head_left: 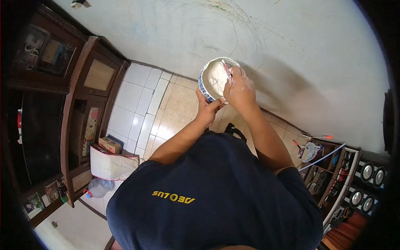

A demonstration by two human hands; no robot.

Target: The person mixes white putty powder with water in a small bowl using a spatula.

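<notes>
A round bowl (203, 86) with a blue and white patterned outside holds a thick white paste (216, 79). My left hand (207, 109) grips the bowl from its lower side, with the thumb at the rim. Over the right part of the bowl, my right hand (240, 89) is closed on a thin tool with a red and white handle (227, 70); its lower end is hidden. White smears show on the fingers and back of my right hand.
A pale wall (175, 33) with cracks and marks rises just beyond the bowl. At the left are a dark wooden cabinet (77, 91), a white bag (112, 163) and a plastic bottle (101, 188). A cluttered shelf (329, 171) stands at the right.
</notes>
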